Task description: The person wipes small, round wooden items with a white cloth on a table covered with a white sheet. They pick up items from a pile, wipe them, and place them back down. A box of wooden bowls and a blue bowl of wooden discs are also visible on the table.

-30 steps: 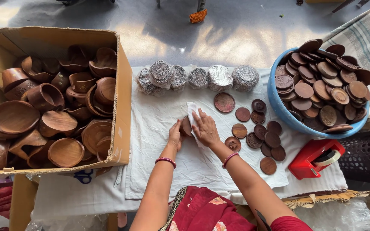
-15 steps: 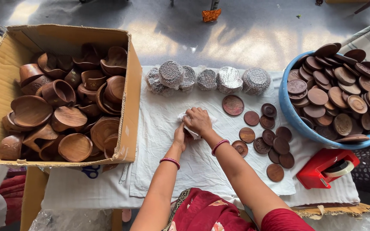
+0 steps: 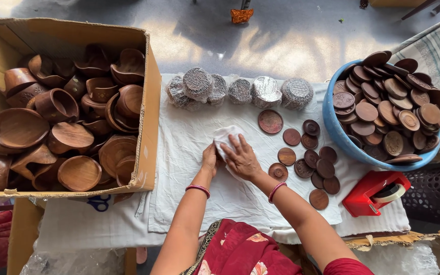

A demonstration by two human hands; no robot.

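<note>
In the head view, both hands work at the middle of a white cloth (image 3: 199, 153) spread over the tabletop. The right hand (image 3: 241, 159) lies flat, fingers spread, pressing on a small white wrapping sheet (image 3: 225, 136) that is folded over something beneath it; what it covers cannot be seen. The left hand (image 3: 210, 160) sits just beside the right, thumb side touching the sheet's lower edge, fingers curled in. The two hands are close together, both bearing on the sheet rather than gripping it.

Right of the hands, loose round wooden discs (image 3: 311, 163) lie scattered on the cloth, the nearest one just beside the right wrist; a larger carved disc (image 3: 270, 121) lies above them. Beyond the hands, along the far edge of the cloth, stands a row of wrapped bundles (image 3: 240, 91), stacked discs in clear film.

At the left, an open cardboard box (image 3: 151, 127) filled with wooden bowls and cups (image 3: 62, 132) borders the cloth. At the right, a blue tub (image 3: 338, 140) is heaped with more wooden discs. Below the tub sits a red tape dispenser (image 3: 370, 192), well apart from the hands. Blue-handled scissors (image 3: 98, 202) peek out under the box's near edge.
</note>
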